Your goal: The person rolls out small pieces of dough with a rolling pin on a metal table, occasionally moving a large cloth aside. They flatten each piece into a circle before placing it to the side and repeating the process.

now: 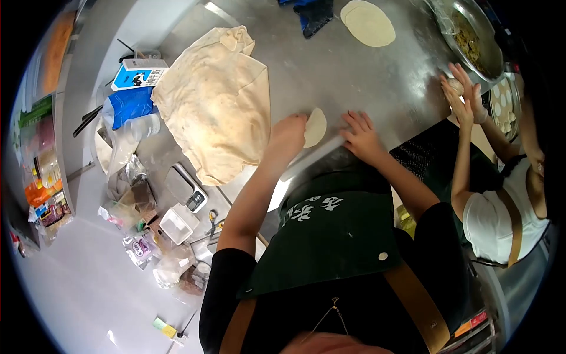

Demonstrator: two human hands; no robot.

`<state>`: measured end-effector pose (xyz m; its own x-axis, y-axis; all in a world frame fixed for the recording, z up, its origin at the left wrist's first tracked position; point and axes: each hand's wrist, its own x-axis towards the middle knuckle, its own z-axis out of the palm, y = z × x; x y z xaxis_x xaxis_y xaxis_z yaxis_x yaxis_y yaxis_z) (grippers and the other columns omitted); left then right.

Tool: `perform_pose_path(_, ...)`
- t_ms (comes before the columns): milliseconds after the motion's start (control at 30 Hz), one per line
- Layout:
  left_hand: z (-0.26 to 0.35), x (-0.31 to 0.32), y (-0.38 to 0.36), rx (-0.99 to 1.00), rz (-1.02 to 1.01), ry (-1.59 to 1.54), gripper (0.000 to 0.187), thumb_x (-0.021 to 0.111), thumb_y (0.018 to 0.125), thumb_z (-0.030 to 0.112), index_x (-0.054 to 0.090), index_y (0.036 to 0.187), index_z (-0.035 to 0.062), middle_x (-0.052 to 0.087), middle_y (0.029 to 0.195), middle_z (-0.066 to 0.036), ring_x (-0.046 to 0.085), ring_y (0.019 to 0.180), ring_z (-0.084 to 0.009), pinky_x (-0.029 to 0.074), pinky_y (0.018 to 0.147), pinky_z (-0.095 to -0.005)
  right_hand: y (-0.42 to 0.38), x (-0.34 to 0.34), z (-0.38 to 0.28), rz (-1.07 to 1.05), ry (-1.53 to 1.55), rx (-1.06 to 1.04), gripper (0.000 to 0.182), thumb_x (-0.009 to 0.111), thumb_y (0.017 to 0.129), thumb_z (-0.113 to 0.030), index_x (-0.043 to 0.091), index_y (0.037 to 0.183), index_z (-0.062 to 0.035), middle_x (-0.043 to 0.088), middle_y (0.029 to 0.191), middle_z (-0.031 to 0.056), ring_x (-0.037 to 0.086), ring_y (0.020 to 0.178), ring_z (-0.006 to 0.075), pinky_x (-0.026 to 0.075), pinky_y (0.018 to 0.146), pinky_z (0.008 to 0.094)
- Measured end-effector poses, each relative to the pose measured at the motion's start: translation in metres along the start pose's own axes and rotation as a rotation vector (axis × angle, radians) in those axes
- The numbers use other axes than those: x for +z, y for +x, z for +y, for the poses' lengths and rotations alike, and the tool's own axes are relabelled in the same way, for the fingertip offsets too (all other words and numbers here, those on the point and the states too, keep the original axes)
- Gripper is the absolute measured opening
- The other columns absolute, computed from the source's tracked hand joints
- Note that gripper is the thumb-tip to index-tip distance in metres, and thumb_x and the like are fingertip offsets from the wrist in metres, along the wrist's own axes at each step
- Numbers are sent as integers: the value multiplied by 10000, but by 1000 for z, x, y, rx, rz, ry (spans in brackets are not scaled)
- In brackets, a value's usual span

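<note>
A thin round dough wrapper (316, 130) lies at the near edge of the metal worktop. My left hand (288, 137) is closed at its left edge, fingers curled and partly hidden from above. To the right of the wrapper, my right hand (361, 134) rests low over the worktop edge with its fingers spread and nothing in them. A large cream cloth (215, 106) is draped over a bulky mound just left of my left hand. Farther back lies a small stack of round wrappers (368, 23).
At right, a co-worker's hands (461, 94) hold a pale dough ball beside a metal bowl of filling (469, 41) and a tray of round pieces (504, 103). A blue cloth (314, 15) lies at the back. Left are a carton (139, 75), scale (187, 189) and scissors (213, 221).
</note>
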<state>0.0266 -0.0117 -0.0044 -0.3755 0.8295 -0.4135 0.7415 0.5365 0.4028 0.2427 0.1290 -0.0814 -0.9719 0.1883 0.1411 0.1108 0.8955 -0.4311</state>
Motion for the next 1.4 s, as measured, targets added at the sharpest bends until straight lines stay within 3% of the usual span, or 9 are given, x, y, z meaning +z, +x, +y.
perform_pose_path(133, 11, -31, -5, -16, 35, -406, 214, 660, 806, 132, 636, 982, 11, 668, 922, -205, 632, 879, -398, 500, 765, -457, -4, -36, 3, -36, 28, 22, 348, 799, 612, -174, 626, 913, -150, 542, 1150, 89, 483, 1190, 309, 314, 1095, 500)
perform_pose_path(400, -26, 6, 10, -189, -141, -129, 408, 680, 792, 117, 555, 1155, -21, 656, 952, -260, 627, 934, -416, 498, 798, -458, 48, -48, 10, -66, 54, -51, 297, 779, 667, -250, 632, 884, -110, 558, 1068, 80, 503, 1121, 293, 317, 1098, 484)
perform_pose_path(533, -35, 6, 11, -147, -149, -184, 470, 620, 824, 36, 522, 1284, 31, 649, 1051, -243, 627, 990, -368, 505, 830, -439, 70, -3, 4, 5, -37, 127, 324, 663, 802, -340, 607, 990, -82, 531, 1209, 131, 462, 1207, 332, 285, 1110, 509)
perform_pose_path(733, -50, 10, 33, -141, -11, -557, 336, 687, 778, 147, 660, 1079, 2, 673, 968, -224, 650, 928, -347, 500, 797, -400, 72, 19, -11, 138, -212, 309, 481, 566, 874, -323, 517, 1269, -52, 393, 1441, 207, 355, 1351, 355, 239, 1122, 533)
perform_pose_path(933, -61, 7, 61, -88, -258, -477, 348, 706, 753, 200, 678, 1054, 29, 685, 955, -188, 655, 928, -322, 504, 787, -397, 123, 22, -2, 152, -229, 317, 596, 574, 867, -346, 449, 1352, -22, 382, 1461, 200, 354, 1353, 361, 246, 1111, 553)
perform_pose_path(1000, -52, 10, 61, -54, -147, -263, 333, 711, 751, 194, 677, 1036, 24, 684, 969, -183, 647, 939, -335, 500, 785, -418, 98, 24, -3, 178, -202, 261, 626, 565, 871, -362, 424, 1366, -7, 390, 1457, 195, 374, 1336, 363, 253, 1109, 553)
perform_pose_path(1133, -14, 12, 30, 15, 65, 3, 265, 676, 769, 143, 678, 999, 11, 682, 925, -207, 640, 877, -388, 507, 758, -421, 20, 8, -3, 100, -52, 90, 480, 678, 774, -288, 566, 1188, -71, 471, 1377, 152, 424, 1292, 332, 282, 1104, 532)
perform_pose_path(1300, -3, -9, 6, -96, 9, -326, 274, 661, 794, 126, 643, 1044, 13, 663, 961, -219, 623, 937, -387, 495, 791, -455, -6, -23, 4, 2, 10, -7, 343, 786, 613, -180, 637, 918, -137, 552, 1221, 88, 482, 1213, 286, 310, 1099, 501)
perform_pose_path(1400, -31, 20, 14, -152, -14, -273, 298, 650, 803, 110, 631, 1084, 13, 656, 987, -234, 619, 952, -393, 490, 798, -461, 21, -38, 7, -66, -14, -41, 348, 786, 630, -193, 638, 939, -131, 558, 1187, 87, 503, 1162, 289, 314, 1098, 492)
